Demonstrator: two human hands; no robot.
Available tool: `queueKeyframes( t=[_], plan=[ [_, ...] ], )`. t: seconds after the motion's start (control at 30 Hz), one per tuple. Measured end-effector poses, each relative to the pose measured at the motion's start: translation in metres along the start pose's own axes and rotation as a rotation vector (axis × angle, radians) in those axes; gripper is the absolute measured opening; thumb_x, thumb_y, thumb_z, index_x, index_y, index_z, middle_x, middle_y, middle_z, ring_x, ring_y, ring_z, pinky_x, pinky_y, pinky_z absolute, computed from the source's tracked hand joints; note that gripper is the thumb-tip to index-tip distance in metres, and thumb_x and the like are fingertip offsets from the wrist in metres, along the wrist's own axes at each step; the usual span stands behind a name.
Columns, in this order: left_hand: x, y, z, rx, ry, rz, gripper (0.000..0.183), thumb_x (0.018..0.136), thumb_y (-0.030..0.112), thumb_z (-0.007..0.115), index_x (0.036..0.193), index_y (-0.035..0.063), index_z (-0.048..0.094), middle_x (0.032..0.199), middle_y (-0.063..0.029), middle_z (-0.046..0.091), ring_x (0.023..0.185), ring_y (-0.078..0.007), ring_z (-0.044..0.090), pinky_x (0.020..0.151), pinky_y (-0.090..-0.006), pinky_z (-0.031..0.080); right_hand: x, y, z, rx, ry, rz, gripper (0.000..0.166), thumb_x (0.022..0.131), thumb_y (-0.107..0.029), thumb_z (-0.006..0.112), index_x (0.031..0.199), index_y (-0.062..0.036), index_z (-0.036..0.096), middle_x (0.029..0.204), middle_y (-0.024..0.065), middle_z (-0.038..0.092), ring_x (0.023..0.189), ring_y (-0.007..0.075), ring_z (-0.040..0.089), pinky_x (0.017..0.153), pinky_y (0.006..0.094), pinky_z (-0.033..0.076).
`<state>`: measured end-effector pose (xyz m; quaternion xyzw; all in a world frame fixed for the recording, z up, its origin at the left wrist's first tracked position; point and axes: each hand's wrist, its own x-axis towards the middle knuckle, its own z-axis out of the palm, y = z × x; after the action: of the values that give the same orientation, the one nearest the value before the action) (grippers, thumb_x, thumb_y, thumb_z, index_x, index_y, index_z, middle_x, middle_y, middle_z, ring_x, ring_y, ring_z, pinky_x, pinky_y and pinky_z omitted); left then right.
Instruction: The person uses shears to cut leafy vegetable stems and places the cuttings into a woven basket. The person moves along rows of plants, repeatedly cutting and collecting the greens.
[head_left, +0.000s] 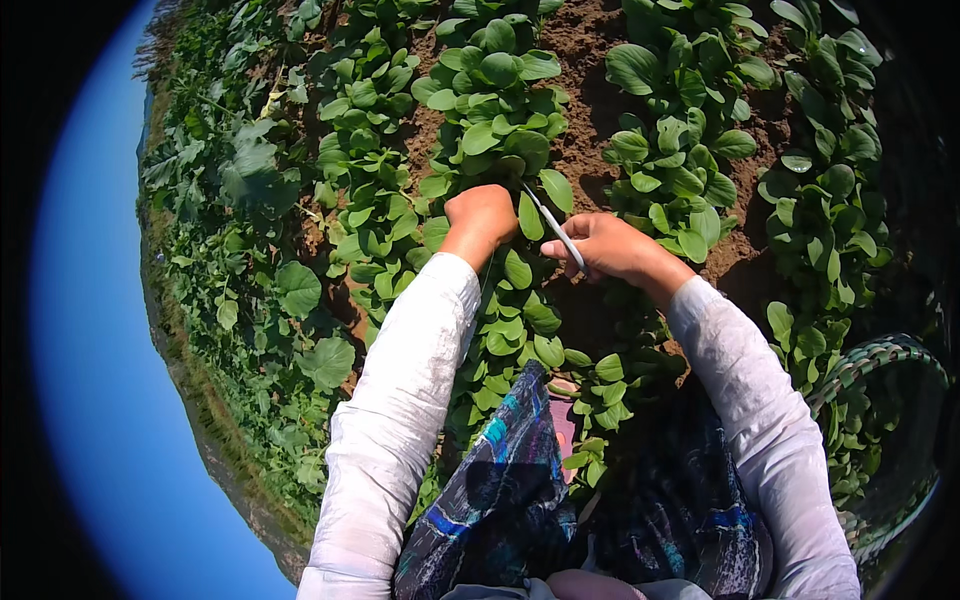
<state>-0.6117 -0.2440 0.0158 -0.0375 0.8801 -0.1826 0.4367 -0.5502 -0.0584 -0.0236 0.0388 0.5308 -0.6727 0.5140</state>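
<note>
My left hand (484, 219) is curled down into a row of leafy green plants (499, 71). Its fingers are bent under and out of sight, so what they hold cannot be made out. In my right hand (611, 247) is a slim, pale grey scissors-like cutting tool (556, 225), seen nearly edge-on. The tip of this tool points up and left among the leaves, just right of my left hand. Broad rounded leaves (531, 216) hang between the two hands, below the tip.
More rows of leafy plants (682, 165) stand on the right, with brown soil (589, 97) between rows. Larger lobed-leaf plants (251, 161) grow at left. A woven basket (874, 349) with a tall handle is at lower right. My patterned trouser legs (487, 480) and a pink shoe (562, 420) are below.
</note>
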Motion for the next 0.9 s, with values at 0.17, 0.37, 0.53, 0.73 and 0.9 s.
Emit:
queueKeyframes(
  t=[0.17, 0.37, 0.53, 0.73, 0.9],
  plan=[
    [0.005, 0.004, 0.007, -0.011, 0.047, -0.035, 0.025, 0.074, 0.021, 0.07, 0.097, 0.0117, 0.076, 0.104, -0.0092, 0.073, 0.1, -0.0289, 0.069, 0.082, -0.0398, 0.05, -0.008, -0.001, 0.008, -0.004, 0.021, -0.007, 0.042, 0.085, -0.04, 0.075, 0.103, -0.0045, 0.062, 0.073, 0.0, 0.065, 0.062, 0.0071, 0.06, 0.051, 0.0206, 0.042],
    [0.008, -0.001, 0.01, -0.073, 0.048, -0.013, 0.029, 0.073, 0.022, 0.068, 0.099, 0.0126, 0.075, 0.106, -0.0096, 0.073, 0.1, -0.027, 0.069, 0.081, -0.0373, 0.052, -0.042, -0.002, 0.019, 0.007, -0.169, 0.09, 0.037, 0.09, -0.04, 0.069, 0.098, -0.0057, 0.059, 0.073, 0.0008, 0.061, 0.061, 0.0086, 0.058, 0.052, 0.0237, 0.048],
    [-0.004, -0.02, 0.002, -0.105, -0.028, 0.026, 0.034, 0.076, 0.024, 0.064, 0.101, 0.0031, 0.072, 0.106, -0.0168, 0.07, 0.099, -0.0348, 0.067, 0.083, -0.0418, 0.054, -0.076, 0.017, 0.027, -0.018, -0.414, 0.127, 0.04, 0.089, -0.043, 0.07, 0.103, -0.0066, 0.06, 0.079, 0.0001, 0.066, 0.072, 0.009, 0.064, 0.054, 0.0243, 0.05],
    [-0.063, -0.068, 0.012, -0.703, -0.073, 0.456, 0.02, 0.09, 0.014, 0.065, 0.103, -0.0008, 0.063, 0.079, 0.0013, 0.06, 0.073, -0.0087, 0.047, 0.068, -0.0286, 0.046, -0.111, 0.032, 0.018, 0.007, -0.475, 0.176, 0.041, 0.085, -0.038, 0.076, 0.107, -0.0065, 0.063, 0.074, -0.0038, 0.063, 0.054, 0.003, 0.051, 0.048, 0.0196, 0.039],
    [-0.113, -0.057, 0.037, -1.284, -0.312, 0.673, 0.03, 0.098, 0.02, 0.06, 0.119, 0.0001, 0.055, 0.1, -0.0031, 0.063, 0.085, -0.0111, 0.059, 0.082, -0.0278, 0.049, -0.13, 0.057, 0.02, -0.158, -0.25, -0.057, 0.046, 0.083, -0.036, 0.079, 0.113, -0.0065, 0.062, 0.072, -0.0041, 0.058, 0.065, 0.0061, 0.054, 0.058, 0.0244, 0.042]
  ],
)
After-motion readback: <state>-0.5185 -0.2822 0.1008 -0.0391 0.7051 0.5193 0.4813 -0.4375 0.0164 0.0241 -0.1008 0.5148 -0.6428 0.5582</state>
